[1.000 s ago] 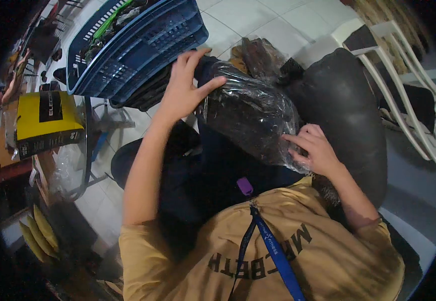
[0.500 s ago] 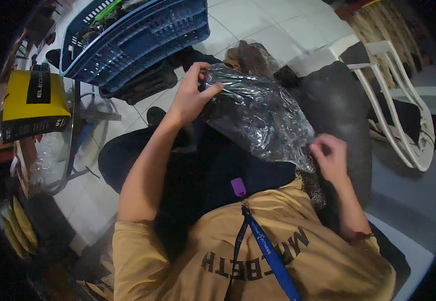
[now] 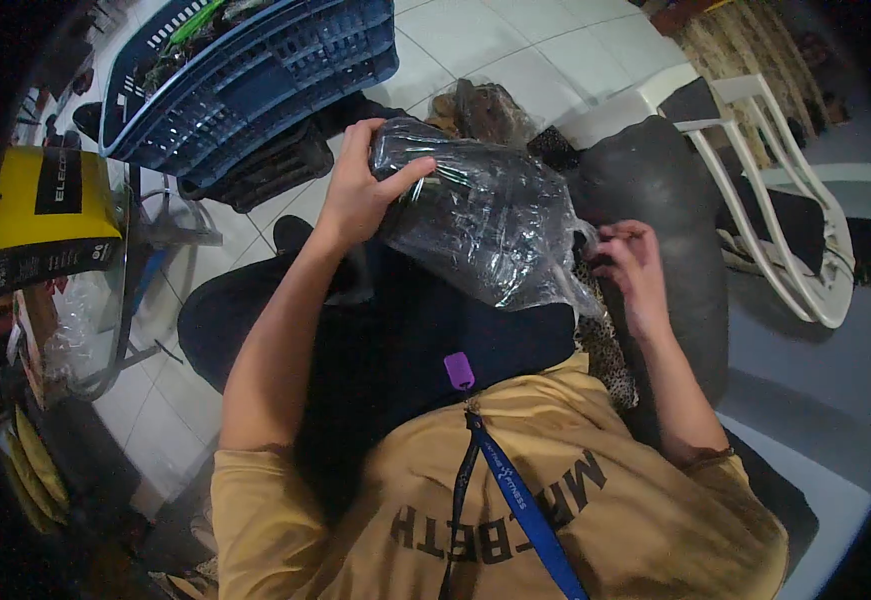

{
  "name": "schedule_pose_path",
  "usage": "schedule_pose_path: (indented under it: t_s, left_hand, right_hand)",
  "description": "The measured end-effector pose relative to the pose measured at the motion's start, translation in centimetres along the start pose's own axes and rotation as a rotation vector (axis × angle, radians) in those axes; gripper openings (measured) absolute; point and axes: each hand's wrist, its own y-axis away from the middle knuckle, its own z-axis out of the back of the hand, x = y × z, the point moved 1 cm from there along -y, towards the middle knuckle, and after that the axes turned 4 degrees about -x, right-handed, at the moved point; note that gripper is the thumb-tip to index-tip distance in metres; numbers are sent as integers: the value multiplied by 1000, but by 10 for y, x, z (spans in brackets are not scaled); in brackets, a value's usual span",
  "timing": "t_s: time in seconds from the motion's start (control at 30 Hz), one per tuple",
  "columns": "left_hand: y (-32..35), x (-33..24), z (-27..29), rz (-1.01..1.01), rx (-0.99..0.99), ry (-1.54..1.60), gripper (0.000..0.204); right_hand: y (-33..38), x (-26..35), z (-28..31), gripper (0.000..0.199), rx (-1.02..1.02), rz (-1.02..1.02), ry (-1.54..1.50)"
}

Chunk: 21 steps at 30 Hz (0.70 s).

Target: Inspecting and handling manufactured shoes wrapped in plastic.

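A clear plastic bag (image 3: 485, 220) with something dark inside lies across my lap, its film crinkled and shiny. My left hand (image 3: 360, 190) grips the bag's upper left end, thumb on top and fingers over the far edge. At the opposite end the film is loose and gathered. There my right hand (image 3: 635, 268) hovers with fingers loosely curled and apart, the tips close to the film; whether they touch it is unclear. What the bag contains cannot be made out through the reflections.
A blue plastic crate (image 3: 255, 95) stands ahead on the left, above a black crate (image 3: 260, 170). At far left is a yellow and black box (image 3: 55, 210). A white plastic chair (image 3: 795, 230) and a grey cushioned seat (image 3: 655, 180) are on the right. Another plastic-wrapped bundle (image 3: 490, 110) lies beyond my lap.
The bag has bunched up, and its loose end has shifted up and left. My right hand has moved the same way, and its fingers have spread from a pinch. My left hand keeps its grip.
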Motion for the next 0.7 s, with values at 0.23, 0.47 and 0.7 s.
schedule_pose_path:
  t_s: [0.23,0.47,0.7]
  left_hand:
    - [4,1,4,-66,-30,-126,53]
    - [2,6,-2,247,-10,204,59]
    - [4,6,1,14,-19,-98,55]
  right_hand:
    - [-19,6,5,21,96,97,200]
    - [-18,37,55,13,89,280,204]
    - [-16,8,51,23,-62,116,-86]
